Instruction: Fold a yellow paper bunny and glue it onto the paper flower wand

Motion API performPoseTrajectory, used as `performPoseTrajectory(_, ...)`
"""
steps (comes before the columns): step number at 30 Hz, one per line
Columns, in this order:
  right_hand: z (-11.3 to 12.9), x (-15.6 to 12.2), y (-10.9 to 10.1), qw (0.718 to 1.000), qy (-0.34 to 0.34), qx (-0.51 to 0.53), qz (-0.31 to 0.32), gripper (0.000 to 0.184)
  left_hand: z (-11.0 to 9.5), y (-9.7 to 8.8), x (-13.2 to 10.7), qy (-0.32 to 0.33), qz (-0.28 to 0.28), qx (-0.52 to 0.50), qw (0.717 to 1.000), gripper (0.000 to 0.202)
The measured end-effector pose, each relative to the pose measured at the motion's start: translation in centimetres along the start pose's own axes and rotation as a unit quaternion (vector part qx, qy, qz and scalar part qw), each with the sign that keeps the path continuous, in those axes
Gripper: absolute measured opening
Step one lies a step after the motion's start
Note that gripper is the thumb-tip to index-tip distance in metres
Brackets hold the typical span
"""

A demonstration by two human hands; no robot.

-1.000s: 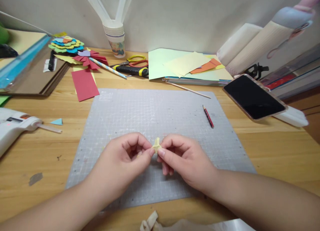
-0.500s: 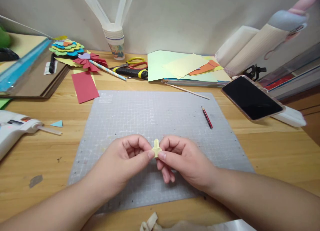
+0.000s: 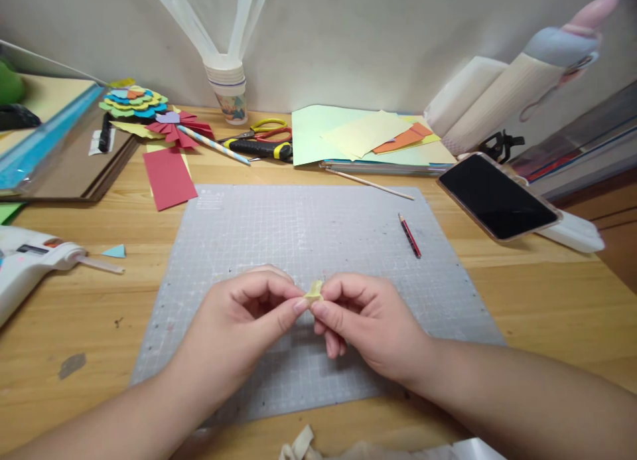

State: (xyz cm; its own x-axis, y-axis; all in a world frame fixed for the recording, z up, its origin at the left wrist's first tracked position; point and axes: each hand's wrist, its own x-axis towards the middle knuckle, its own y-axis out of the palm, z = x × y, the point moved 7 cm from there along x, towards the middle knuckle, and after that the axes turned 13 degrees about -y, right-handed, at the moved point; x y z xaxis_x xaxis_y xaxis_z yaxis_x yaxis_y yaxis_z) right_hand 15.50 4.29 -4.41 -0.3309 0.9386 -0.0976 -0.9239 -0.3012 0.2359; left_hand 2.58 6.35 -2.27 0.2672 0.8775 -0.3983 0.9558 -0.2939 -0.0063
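Through the head camera I have both hands in the middle of my view, working one small piece of yellow paper (image 3: 314, 292) between them. The step in hand, as I judge it, is a fine shaping or creasing by fingertip (the piece is too small for me to make out any fold line clearly). I'd say the next move calls for light, even pressure from both thumbs: a hard pull apart could tear so slight a scrap, and a slack pinch on one side could let it twist.

The left hand (image 3: 251, 307) pinches the paper's left side between thumb and forefinger; the right hand (image 3: 373, 314) has the opposite side in a matching pinch. Both thumbs press on the near face, and a narrow tab of the paper stands up between the forefingers, leaning a little to the right. The thumb tips are near each other at its lower part, and I cannot tell how much paper they cover.

The pinched piece appears to be held above the grey cutting mat (image 3: 298, 231). A pencil (image 3: 409, 235) lies on the mat beyond the right hand, and a glue gun (image 3: 42, 253) rests on the table (image 3: 547, 301), well apart to the left.
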Motion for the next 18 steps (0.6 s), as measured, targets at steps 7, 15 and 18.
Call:
performPoseTrajectory(7, 0.25, -0.10, -0.03, 0.999, -0.011, -0.037, 0.005, 0.023, 0.05, 0.21, 0.00, -0.024, 0.014, -0.017, 0.999, 0.009)
performPoseTrajectory(15, 0.05, 0.19, -0.19, 0.997, -0.021, -0.067, 0.026, 0.026, 0.38, 0.29, 0.50, -0.048, 0.025, -0.020, 0.998, 0.011)
performPoseTrajectory(18, 0.05, 0.25, -0.05, 0.996, -0.026, -0.077, 0.038, 0.026, 0.15, 0.55, 0.53, -0.049, 0.037, -0.011, 0.998, 0.013)
